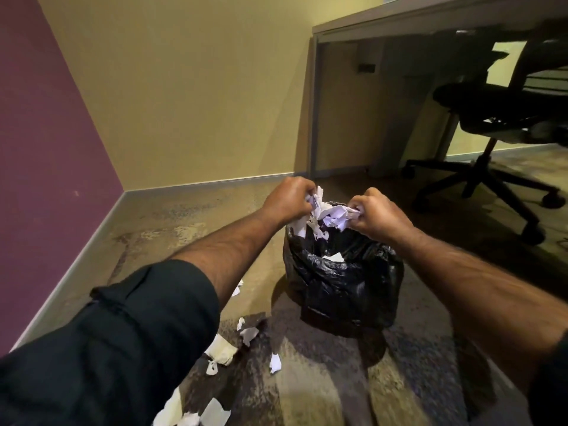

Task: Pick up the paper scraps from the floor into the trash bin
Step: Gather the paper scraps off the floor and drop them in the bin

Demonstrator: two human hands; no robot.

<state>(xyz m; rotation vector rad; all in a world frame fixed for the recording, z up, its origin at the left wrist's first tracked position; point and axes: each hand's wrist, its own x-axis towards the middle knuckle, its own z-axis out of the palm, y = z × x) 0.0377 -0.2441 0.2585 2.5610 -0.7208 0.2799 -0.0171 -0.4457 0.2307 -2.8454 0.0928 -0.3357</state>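
Head view: both arms reach forward over the trash bin [344,281], which stands on the carpet [322,388] near the middle of the frame
Left hand [289,199]: fingers curled tight around a wad of paper scraps [319,210], held just above the far rim of the bin
Right hand [379,215]: fingers likewise clenched on a bunch of scraps, just beside the left hand and over the opening
Bin: lined with a black bag; a pale scrap [333,257] shows inside, so some paper has likely gone in already
Done so far: a double handful is gathered and poised over the bin, not yet let go
Left to do: loose scraps on the floor [249,335] lie near the bin under the left forearm, with larger pieces [212,413] at the bottom edge; all of these remain to be collected
Progress, as a judgement: somewhere in the middle, with several more trips likely
Surroundings: a desk [399,16] and an office chair [491,118] stand well apart, to the right
Writing: none readable; the scraps seem to carry faint purple print, but it is too blurred to make out
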